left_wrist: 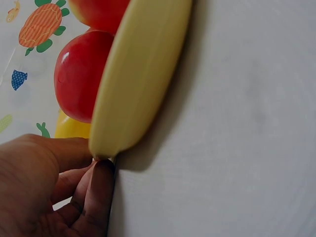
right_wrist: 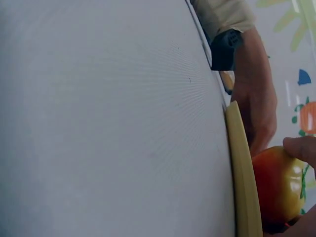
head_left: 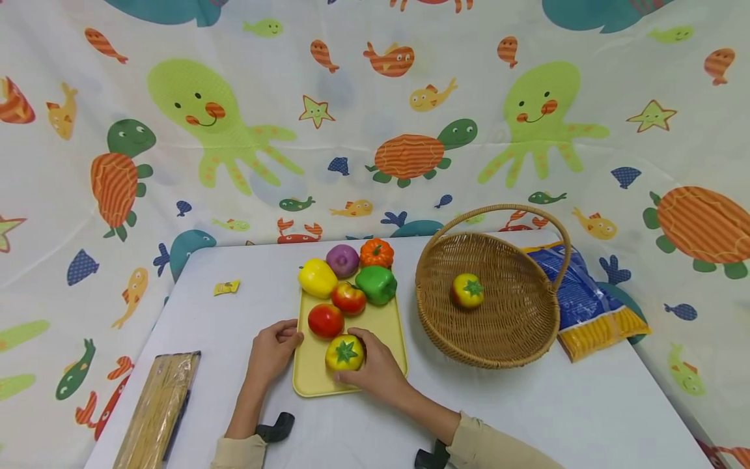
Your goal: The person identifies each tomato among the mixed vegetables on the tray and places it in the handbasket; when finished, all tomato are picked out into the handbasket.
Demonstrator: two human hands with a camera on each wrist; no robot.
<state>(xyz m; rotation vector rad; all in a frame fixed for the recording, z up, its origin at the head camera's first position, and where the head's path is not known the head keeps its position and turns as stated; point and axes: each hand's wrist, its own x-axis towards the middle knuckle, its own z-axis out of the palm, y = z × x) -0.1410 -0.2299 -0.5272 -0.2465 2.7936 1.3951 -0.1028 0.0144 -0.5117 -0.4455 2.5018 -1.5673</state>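
Yellow-red tomato (head_left: 344, 352): near end of yellow tray (head_left: 375, 319), right hand (head_left: 375, 371) grip curled round it. Left hand (head_left: 272, 352) fingers pinch tray's edge. Risk: smooth fruit likely slips, rolling onto counter (head_left: 586, 417).

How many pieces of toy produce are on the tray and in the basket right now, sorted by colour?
Yellow-and-red tomatoes: 2, one under the right hand on the yellow tray, at, one in the wicker basket, at
Red tomatoes: 2
Yellow pepper: 1
Green pepper: 1
Purple onion: 1
Orange pumpkin: 1
Total: 8
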